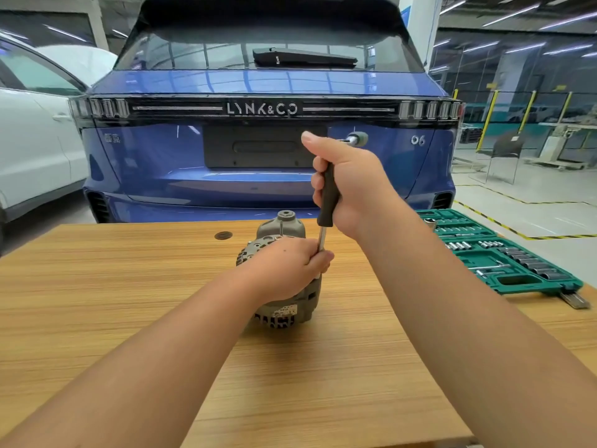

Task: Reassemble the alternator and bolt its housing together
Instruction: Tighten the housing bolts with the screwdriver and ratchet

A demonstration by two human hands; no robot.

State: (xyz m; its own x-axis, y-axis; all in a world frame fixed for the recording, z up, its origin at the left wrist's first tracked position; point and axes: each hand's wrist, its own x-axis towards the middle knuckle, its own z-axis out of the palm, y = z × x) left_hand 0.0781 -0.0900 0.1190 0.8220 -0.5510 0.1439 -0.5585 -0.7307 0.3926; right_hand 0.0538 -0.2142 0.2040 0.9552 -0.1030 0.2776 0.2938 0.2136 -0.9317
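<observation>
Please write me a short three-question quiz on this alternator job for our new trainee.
1. True or false: the right hand grips the driver by its dark handle.
2. What does the left hand do? A) rests flat on the table B) grips the driver's shaft at the alternator C) picks a socket from the case
3. Fill in: the green case lies on the person's ____ side.

Key: 1 true; 2 B; 3 right.
</observation>
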